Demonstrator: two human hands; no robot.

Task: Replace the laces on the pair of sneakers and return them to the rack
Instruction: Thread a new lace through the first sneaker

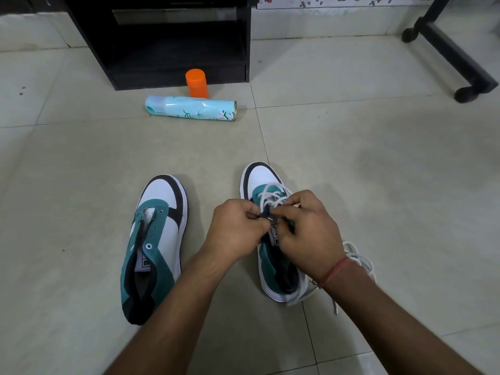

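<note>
Both hands work over the right sneaker (270,255) on the floor (378,171): left hand (238,228) pinches its tongue, right hand (305,231) pinches the white lace (270,196). Unlaced left sneaker (155,239) lies just beside.

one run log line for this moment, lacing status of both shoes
stage: lacing | right sneaker: half laced | both hands, left hand, right hand, pinch white lace | left sneaker: unlaced | rack: pending

Dim, even indoor light; soft shadows, wide-angle bending, edges perhaps slightly blurred.
</note>
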